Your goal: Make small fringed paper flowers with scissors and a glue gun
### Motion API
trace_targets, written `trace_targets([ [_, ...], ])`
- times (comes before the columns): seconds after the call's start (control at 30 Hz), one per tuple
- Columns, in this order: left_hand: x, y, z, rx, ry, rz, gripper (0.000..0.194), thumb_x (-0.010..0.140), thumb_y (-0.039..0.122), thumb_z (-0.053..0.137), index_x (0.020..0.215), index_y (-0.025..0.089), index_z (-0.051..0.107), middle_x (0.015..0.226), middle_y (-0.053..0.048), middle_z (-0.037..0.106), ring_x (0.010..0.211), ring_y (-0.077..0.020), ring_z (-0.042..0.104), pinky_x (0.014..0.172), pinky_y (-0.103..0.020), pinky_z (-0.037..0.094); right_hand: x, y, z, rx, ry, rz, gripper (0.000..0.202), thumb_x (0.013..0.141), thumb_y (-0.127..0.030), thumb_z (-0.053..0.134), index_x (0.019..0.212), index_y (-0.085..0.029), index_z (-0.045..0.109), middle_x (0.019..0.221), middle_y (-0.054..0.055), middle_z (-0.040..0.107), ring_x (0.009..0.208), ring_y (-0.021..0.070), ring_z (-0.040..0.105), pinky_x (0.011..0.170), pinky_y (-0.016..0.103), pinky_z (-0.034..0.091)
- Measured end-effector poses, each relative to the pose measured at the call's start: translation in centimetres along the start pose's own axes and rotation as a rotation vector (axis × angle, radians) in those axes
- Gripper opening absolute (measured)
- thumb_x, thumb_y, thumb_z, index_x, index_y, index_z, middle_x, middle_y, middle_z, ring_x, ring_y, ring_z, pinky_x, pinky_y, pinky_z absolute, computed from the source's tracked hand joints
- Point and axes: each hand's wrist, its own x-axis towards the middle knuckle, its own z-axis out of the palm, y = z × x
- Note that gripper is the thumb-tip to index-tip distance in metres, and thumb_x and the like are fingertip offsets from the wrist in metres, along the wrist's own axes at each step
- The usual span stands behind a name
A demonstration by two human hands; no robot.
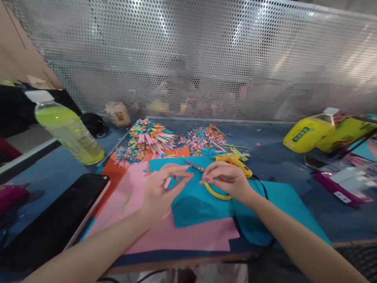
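Above the blue paper (203,206), my left hand (165,186) is curved, with thumb and fingertips a little apart and nothing visible between them. Facing it, my right hand (228,179) has its fingertips pinched together; a tiny pinkish bit may be in them, too small to make out. Scissors (216,192) with yellow handles lie under and beside my right hand, blades pointing away to the left. Just behind that hand is a yellow glue gun (234,160) with a black cord. Pink paper (188,237) lies beneath the blue sheet.
A fringed multicoloured paper cone (150,135) and a small paper cluster (129,155) stand at the back left. Behind lie heaped paper strips (204,138). A black phone (61,216) and green bottle (70,129) are left; yellow bottles (308,133) are right. A perforated metal screen (200,43) closes the back.
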Motion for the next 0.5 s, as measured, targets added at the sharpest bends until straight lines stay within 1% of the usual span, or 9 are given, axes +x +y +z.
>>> trace_targets([
  [0.07,-0.4,0.6,-0.2,0.043,-0.023,0.093,0.009,0.073,0.024,0.062,0.079,0.023,0.068,0.079,-0.003,0.069,0.087,-0.0193,0.059,0.078,-0.033,0.049,-0.1,-0.5,-0.1,0.006,-0.051,-0.056,0.01,0.076,-0.018,0.061,0.082,-0.022,0.069,0.081,0.006,0.064,0.078,0.0155,0.06,0.071,0.028,0.05],
  [0.13,-0.6,1.4,-0.6,0.118,-0.067,0.156,0.01,0.074,0.024,0.061,0.08,0.025,0.068,0.077,-0.003,0.069,0.085,-0.0192,0.059,0.078,-0.034,0.049,-0.3,-1.1,-0.2,-0.024,-0.09,-0.134,0.015,0.079,-0.018,0.058,0.089,-0.024,0.069,0.082,0.006,0.064,0.078,0.0153,0.06,0.071,0.028,0.05],
  [0.2,-0.8,2.0,-1.3,0.201,-0.147,0.211,0.012,0.075,0.025,0.06,0.083,0.027,0.069,0.077,-0.004,0.069,0.083,-0.0194,0.059,0.073,-0.033,0.05,-0.4,-1.9,-0.4,-0.108,-0.117,-0.225,0.02,0.081,-0.017,0.055,0.093,-0.026,0.068,0.082,0.006,0.065,0.076,0.0149,0.061,0.071,0.028,0.049],
  [0.23,-0.9,2.2,-1.6,0.246,-0.21,0.24,0.013,0.075,0.026,0.059,0.083,0.028,0.069,0.075,-0.004,0.069,0.08,-0.0192,0.06,0.07,-0.032,0.051,-0.5,-2.3,-0.5,-0.154,-0.149,-0.287,0.021,0.08,-0.017,0.056,0.095,-0.026,0.068,0.082,0.006,0.066,0.074,0.0146,0.061,0.07,0.027,0.049],
  [0.3,-1.1,2.4,-2.4,0.314,-0.295,0.389,0.015,0.076,0.024,0.058,0.082,0.031,0.069,0.069,-0.002,0.069,0.074,-0.0184,0.061,0.069,-0.031,0.05,-0.6,-3.2,-0.6,-0.239,-0.137,-0.386,0.021,0.078,-0.014,0.058,0.094,-0.024,0.068,0.079,0.005,0.067,0.069,0.0136,0.061,0.067,0.026,0.05],
  [0.37,-1.3,2.2,-2.8,0.357,-0.331,0.585,0.019,0.076,0.019,0.058,0.085,0.033,0.068,0.068,0.0,0.07,0.072,-0.0161,0.061,0.075,-0.032,0.048,-0.6,-4.1,-0.7,-0.334,-0.134,-0.47,0.016,0.074,-0.012,0.062,0.088,-0.019,0.068,0.075,0.006,0.068,0.066,0.0126,0.06,0.066,0.024,0.051],
  [0.43,-1.6,2.1,-3.0,0.374,-0.326,0.746,0.02,0.076,0.018,0.059,0.088,0.032,0.066,0.071,0.002,0.07,0.073,-0.0136,0.06,0.083,-0.032,0.044,-0.7,-4.7,-0.8,-0.433,-0.161,-0.53,0.011,0.074,-0.012,0.063,0.083,-0.017,0.069,0.072,0.006,0.068,0.066,0.0113,0.06,0.066,0.021,0.051],
  [0.5,-2.0,2.2,-2.9,0.373,-0.295,0.84,0.017,0.077,0.019,0.058,0.087,0.03,0.066,0.074,0.004,0.069,0.077,-0.0118,0.059,0.085,-0.03,0.042,-0.7,-5.0,-0.8,-0.492,-0.168,-0.56,0.009,0.075,-0.013,0.062,0.081,-0.015,0.068,0.072,0.005,0.068,0.068,0.0109,0.061,0.067,0.021,0.052],
])
